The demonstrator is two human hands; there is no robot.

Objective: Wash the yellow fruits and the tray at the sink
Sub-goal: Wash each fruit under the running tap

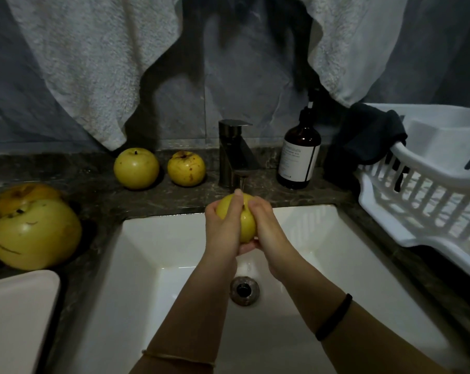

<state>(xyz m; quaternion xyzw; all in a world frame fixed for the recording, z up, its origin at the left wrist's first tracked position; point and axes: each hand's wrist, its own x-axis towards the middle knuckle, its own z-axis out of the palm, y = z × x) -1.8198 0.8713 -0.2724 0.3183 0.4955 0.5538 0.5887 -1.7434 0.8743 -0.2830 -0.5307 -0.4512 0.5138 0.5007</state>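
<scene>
both hands are holding one yellow fruit (pixel 247 225) over the far end of the sink (pixel 174 238), directly below the spout of the tap (pixel 235 155). the left hand (pixel 223 230) is wrapping the fruit's left side, fingers curled round it, with one digit lying up across the top toward the spout. the right hand (pixel 265 222) is cupping the right side, fingers curled over the top. the fruit is sitting between the two palms and is round, with no marked long axis; its stem end is facing up. whether water is running cannot be told.

both forearms are reaching in from the near edge and converging above the drain (pixel 244 290).

two more fruits (pixel 136 168) are standing on the far counter just left of the tap, and a pile of fruits (pixel 35 233) is lying at the near left. both groups are lying left of the hands, so the left hand is the nearer one for setting down or picking up. the tray cannot be identified with certainty.
</scene>
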